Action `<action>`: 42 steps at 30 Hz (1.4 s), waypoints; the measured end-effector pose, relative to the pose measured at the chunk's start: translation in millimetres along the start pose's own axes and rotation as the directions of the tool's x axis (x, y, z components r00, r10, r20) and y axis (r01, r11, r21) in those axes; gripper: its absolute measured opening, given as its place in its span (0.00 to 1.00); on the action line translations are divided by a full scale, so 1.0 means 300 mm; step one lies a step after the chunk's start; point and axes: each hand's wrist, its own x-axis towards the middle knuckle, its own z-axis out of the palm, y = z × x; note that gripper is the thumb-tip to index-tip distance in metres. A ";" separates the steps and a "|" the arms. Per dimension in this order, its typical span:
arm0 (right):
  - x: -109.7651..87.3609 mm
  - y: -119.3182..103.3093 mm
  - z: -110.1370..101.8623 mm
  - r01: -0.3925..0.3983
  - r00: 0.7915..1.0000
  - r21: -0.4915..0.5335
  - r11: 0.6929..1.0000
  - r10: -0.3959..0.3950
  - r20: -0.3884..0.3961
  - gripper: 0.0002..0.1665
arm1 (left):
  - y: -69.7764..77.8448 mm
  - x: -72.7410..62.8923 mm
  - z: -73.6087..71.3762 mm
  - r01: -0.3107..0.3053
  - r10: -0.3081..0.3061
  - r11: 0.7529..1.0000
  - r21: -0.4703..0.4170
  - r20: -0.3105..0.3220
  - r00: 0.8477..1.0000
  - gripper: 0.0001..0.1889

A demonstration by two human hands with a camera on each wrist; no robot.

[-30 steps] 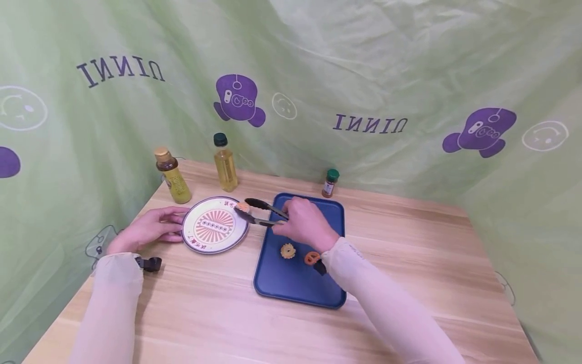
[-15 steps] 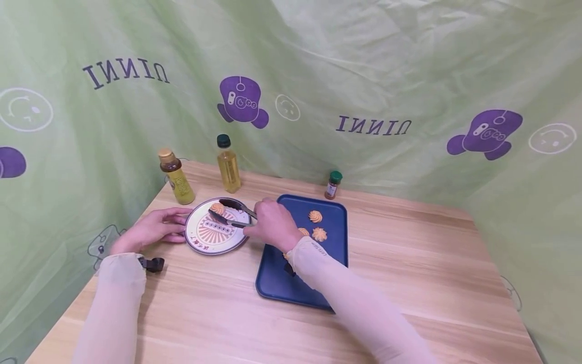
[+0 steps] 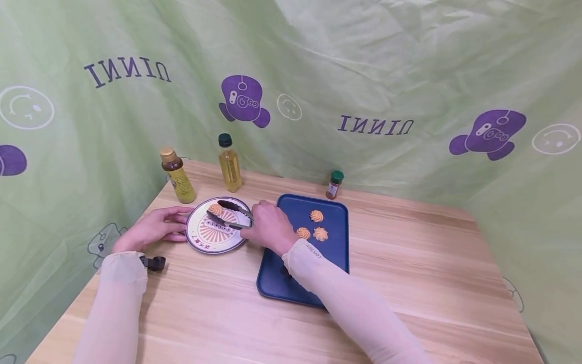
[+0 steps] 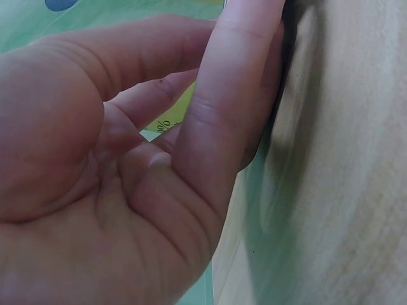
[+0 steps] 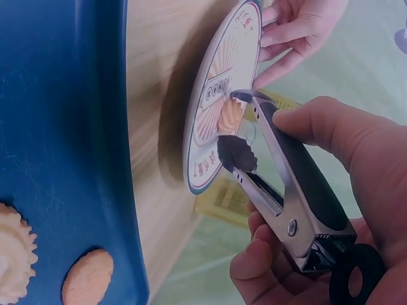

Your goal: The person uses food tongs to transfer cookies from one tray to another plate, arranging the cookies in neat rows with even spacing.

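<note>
At the plate (image 3: pixel 215 240), the left hand (image 3: pixel 156 227) touches nine o'clock, fingers apart, the right hand (image 3: pixel 272 226) gripping tongs (image 5: pixel 306 181) toward three.

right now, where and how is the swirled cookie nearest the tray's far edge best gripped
Probably by its opposite left and right edges, coming straight down from above with the tongs: the cookie is round, lies flat on the tray, and has bare tray to either side.
</note>
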 end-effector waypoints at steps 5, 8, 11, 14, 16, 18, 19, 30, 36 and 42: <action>-0.002 0.000 0.001 -0.010 1.000 0.010 1.000 0.010 0.011 0.24 | -0.004 0.008 0.000 0.018 -0.018 1.000 -0.023 -0.003 1.000 0.35; -0.004 0.001 0.002 -0.019 1.000 0.017 1.000 0.019 0.016 0.25 | -0.007 0.012 -0.003 0.022 -0.022 0.999 -0.024 -0.006 1.000 0.35; -0.007 0.003 0.003 -0.023 1.000 0.027 0.999 0.023 0.019 0.25 | -0.008 0.011 -0.003 0.030 -0.031 0.999 -0.025 -0.013 0.999 0.35; -0.014 0.007 0.000 -0.015 1.000 0.029 0.999 0.015 0.012 0.25 | -0.004 0.008 -0.001 0.037 -0.038 0.999 -0.017 -0.019 0.999 0.35; -0.021 0.011 -0.004 -0.009 1.000 0.026 1.000 0.009 0.005 0.24 | -0.001 0.006 0.003 0.041 -0.041 0.999 -0.012 -0.021 0.999 0.35; -0.031 0.016 -0.012 -0.005 1.000 0.032 0.999 0.006 -0.005 0.23 | -0.001 0.005 0.003 0.037 -0.037 0.999 -0.008 -0.019 0.999 0.35; -0.035 0.019 -0.015 -0.005 1.000 0.037 0.999 0.005 -0.008 0.23 | -0.001 0.005 0.004 0.037 -0.037 0.999 -0.010 -0.018 0.999 0.35; -0.118 0.084 -0.053 -0.015 1.000 0.148 0.989 0.018 -0.020 0.30 | -0.006 -0.001 -0.004 0.023 -0.023 1.000 0.018 -0.014 1.000 0.37; -0.193 0.137 -0.071 -0.025 0.998 0.165 0.986 0.033 -0.047 0.29 | -0.004 -0.007 -0.001 0.045 -0.043 0.998 0.053 -0.034 0.998 0.36; -0.281 0.229 -0.106 -0.087 0.995 0.200 0.976 0.096 -0.036 0.30 | -0.004 -0.001 -0.002 0.045 -0.044 0.999 0.014 -0.025 0.999 0.36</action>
